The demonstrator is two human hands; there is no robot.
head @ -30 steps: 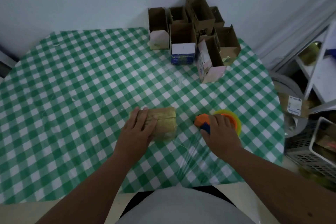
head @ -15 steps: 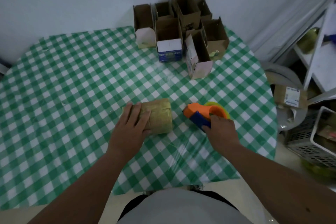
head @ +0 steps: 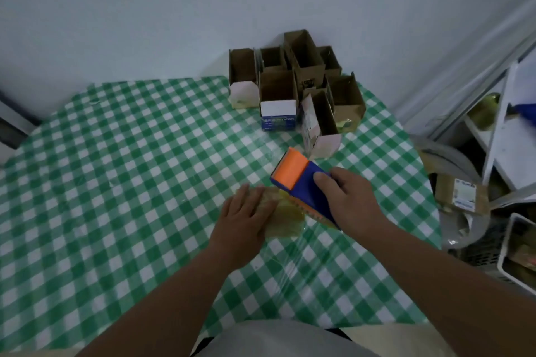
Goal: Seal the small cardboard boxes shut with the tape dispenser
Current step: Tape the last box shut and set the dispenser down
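Two hands, the left hand [head: 242,219] and the right hand [head: 345,200], work over one taped cardboard box [head: 285,219] and one orange-and-blue tape dispenser [head: 301,182] on a single checked table [head: 130,182]; about eight open cardboard boxes [head: 293,87] cluster at the far edge.

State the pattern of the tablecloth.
Green and white checks on the tablecloth, seen in the head view.

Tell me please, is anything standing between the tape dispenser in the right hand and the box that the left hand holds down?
Nothing visible does. The right hand grips the tape dispenser right beside the small box, at its right side. The left hand rests flat on the box's left part. The open boxes stand farther back.
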